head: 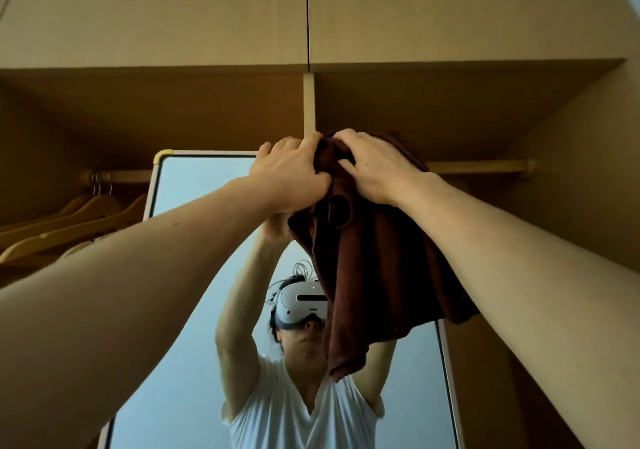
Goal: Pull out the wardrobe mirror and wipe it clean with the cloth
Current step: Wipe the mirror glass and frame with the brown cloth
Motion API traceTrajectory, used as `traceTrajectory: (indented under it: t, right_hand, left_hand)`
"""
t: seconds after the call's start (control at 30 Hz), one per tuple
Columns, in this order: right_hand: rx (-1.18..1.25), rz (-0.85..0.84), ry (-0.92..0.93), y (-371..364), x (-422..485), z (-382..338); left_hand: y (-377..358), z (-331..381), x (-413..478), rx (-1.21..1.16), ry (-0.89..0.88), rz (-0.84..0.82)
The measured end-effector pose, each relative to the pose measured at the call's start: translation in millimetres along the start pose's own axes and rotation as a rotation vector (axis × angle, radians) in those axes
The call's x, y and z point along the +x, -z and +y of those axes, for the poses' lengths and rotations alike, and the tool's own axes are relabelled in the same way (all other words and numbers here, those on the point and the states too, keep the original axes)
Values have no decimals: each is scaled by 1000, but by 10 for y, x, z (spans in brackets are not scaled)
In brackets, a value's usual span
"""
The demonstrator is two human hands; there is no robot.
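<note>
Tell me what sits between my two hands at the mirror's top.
Head view: the bunched brown cloth fills that gap, gripped by the left hand and right hand.

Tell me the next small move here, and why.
Probably flatten the cloth against the mirror and wipe downward: the left hand and right hand both hold it bunched at the mirror's top edge, with most of it hanging loose.

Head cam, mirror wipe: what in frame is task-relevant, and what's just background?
In the job:
- mirror
- cloth, dark red
- left hand and right hand, both gripping the cloth at the mirror's top

Lying about:
- wooden hangers, left
- clothes rail, right
- upper cabinet doors
</note>
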State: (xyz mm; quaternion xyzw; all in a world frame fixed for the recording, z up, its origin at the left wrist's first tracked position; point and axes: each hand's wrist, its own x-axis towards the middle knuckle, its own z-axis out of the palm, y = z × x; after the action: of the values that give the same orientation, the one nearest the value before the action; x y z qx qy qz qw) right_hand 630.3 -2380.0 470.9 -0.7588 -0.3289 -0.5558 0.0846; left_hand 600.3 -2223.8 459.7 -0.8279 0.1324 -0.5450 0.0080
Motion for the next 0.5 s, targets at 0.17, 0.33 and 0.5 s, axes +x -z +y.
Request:
traceTrajectory:
  t: [0.17,0.33,0.5]
  right_hand:
    - [29,82,-23,-44,-78,121]
    - [15,233,-107,-140,-237,219]
    - [-4,263,-170,-212,-381,246]
  left_hand:
    - [-127,53,3,18,-45,44]
    - [-131,74,9,-45,32,23]
    - [-81,427,19,-207,-83,84]
